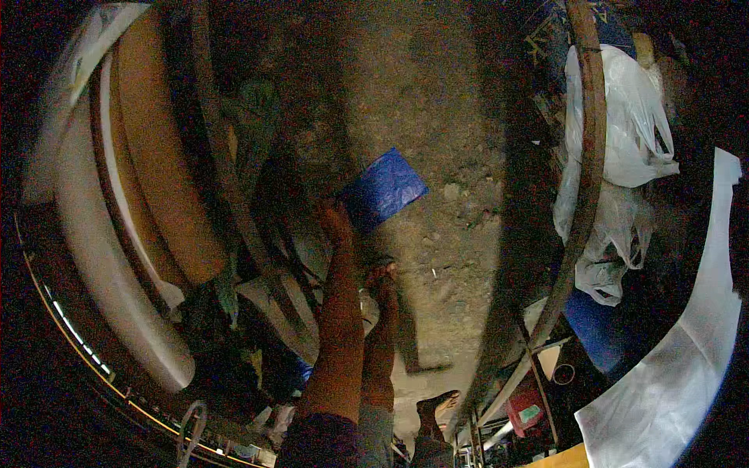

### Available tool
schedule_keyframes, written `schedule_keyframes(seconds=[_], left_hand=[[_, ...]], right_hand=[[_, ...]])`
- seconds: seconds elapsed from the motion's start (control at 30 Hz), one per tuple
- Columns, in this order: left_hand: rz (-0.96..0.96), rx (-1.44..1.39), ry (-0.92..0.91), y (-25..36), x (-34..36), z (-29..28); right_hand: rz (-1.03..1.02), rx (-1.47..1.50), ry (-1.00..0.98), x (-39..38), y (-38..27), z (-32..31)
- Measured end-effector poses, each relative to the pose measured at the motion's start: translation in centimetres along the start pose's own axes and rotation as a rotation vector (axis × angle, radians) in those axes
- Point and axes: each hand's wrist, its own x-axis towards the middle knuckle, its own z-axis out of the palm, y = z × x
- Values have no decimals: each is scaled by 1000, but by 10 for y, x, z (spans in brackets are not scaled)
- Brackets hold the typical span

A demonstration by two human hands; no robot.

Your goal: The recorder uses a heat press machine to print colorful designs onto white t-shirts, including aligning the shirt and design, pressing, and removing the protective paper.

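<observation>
My left hand (337, 221) reaches forward and grips the lower left corner of a flat blue sheet (384, 189), which hangs tilted over the dirt ground (437, 117). My right hand (382, 275) is lower and nearer to me, just below and right of the left wrist. Its fingers look curled, but the dim light hides whether anything is in them. Both bare forearms enter from the lower edge, close together.
Large tan and white curved panels (148, 171) fill the left side. A bent wooden pole (589, 156) runs down the right, with white plastic bags (624, 125) hung beside it. Lower right holds a red container (524, 409) and a white sheet (686, 343). My foot (437, 405) stands on the ground.
</observation>
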Motion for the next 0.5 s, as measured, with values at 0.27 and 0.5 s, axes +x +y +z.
schedule_keyframes(seconds=[0.27,0.5], left_hand=[[-55,-253,-284,44,3,-74],[111,-103,-1045,323,-66,-256]], right_hand=[[109,333,-1,3,-13,-11],[-242,-65,97,31,-44,-93]])
